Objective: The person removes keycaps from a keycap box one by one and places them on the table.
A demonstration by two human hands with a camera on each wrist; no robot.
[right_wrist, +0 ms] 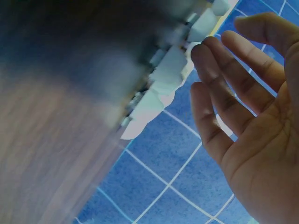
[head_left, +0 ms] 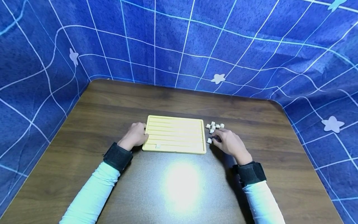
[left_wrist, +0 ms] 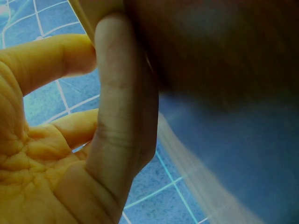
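Note:
A pale yellow tray with several lengthwise ridges lies on the brown wooden table. My left hand holds its left edge, thumb on the rim; in the left wrist view, fingers meet the tray's edge. One small white block sits in the lowest row, towards the left. Beyond the tray's right end, several small white blocks lie in a loose cluster. My right hand is beside them, its fingertips close to a single block. In the right wrist view, nothing shows between its parted fingers.
Blue cloth with a white grid and star shapes hangs behind and around the table. A bright glare falls on the tabletop in front of the tray. Each wrist wears a black band over a light sleeve.

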